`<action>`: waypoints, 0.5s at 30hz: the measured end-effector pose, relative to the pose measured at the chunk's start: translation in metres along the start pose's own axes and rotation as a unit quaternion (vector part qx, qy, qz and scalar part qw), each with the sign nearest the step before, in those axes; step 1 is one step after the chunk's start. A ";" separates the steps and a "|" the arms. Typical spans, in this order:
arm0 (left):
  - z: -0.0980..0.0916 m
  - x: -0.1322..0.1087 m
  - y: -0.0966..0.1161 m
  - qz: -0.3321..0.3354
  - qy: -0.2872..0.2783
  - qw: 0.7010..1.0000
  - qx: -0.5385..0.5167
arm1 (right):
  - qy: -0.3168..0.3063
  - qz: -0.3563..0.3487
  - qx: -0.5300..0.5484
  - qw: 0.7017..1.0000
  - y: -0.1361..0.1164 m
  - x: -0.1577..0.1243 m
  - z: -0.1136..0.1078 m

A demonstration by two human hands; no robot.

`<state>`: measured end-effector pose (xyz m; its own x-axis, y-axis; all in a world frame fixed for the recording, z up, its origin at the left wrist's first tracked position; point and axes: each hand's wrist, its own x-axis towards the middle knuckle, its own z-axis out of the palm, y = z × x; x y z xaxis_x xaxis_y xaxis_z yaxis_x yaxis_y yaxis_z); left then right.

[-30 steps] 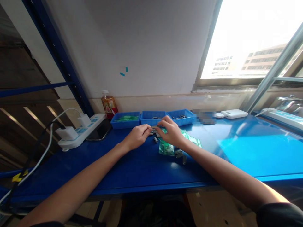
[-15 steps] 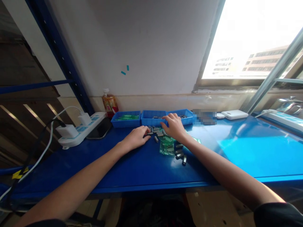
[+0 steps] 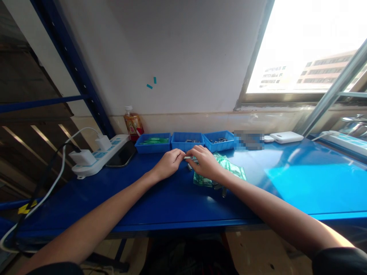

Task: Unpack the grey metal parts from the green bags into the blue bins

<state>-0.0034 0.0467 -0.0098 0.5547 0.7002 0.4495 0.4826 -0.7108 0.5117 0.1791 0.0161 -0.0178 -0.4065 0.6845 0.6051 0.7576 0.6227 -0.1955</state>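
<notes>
A small silvery metal piece (image 3: 187, 157) spans the gap between my two hands just in front of the bins. My left hand (image 3: 169, 164) pinches its left end between thumb and fingertips. The fingers of my right hand (image 3: 205, 162) close on the other end from the right. Beneath and beside my right hand lie green plastic bags (image 3: 233, 169), and a few loose metal cylinders (image 3: 224, 192) rest by its wrist. More metal pieces (image 3: 190, 167) lie under the right fingers, mostly hidden.
Along the wall stand a blue bin of green strips (image 3: 153, 148), and two blue bins (image 3: 187, 147) (image 3: 220, 147) with small metal parts. To the left are a power strip (image 3: 100, 154), a phone (image 3: 122, 154) and a drink bottle (image 3: 133, 124). A white device (image 3: 286, 137) lies back right.
My right hand has come back from the right-hand bins toward my left hand. Both hands now meet at a small metal piece; my left hand has barely shifted.
</notes>
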 end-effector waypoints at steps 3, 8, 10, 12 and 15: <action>-0.001 -0.001 0.002 0.001 0.000 1.000 -0.001 | 0.020 0.008 0.006 1.000 0.001 0.001 0.002; -0.001 -0.004 0.002 0.029 0.006 1.000 0.010 | 0.027 0.024 0.009 0.999 0.007 0.002 0.007; -0.001 -0.005 0.002 0.042 0.005 0.999 0.027 | 0.027 0.021 0.008 0.999 0.008 0.002 0.008; -0.001 -0.005 0.002 0.047 0.001 0.998 0.039 | 0.024 0.019 0.013 0.999 0.007 0.002 0.009; -0.002 -0.005 0.002 0.040 0.009 0.998 0.046 | 0.026 0.032 0.043 0.998 0.005 0.001 0.008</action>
<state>-0.0067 0.0422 -0.0092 0.5825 0.6414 0.4994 0.4979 -0.7671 0.4045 0.1783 0.0226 -0.0240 -0.3290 0.7051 0.6282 0.7334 0.6099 -0.3003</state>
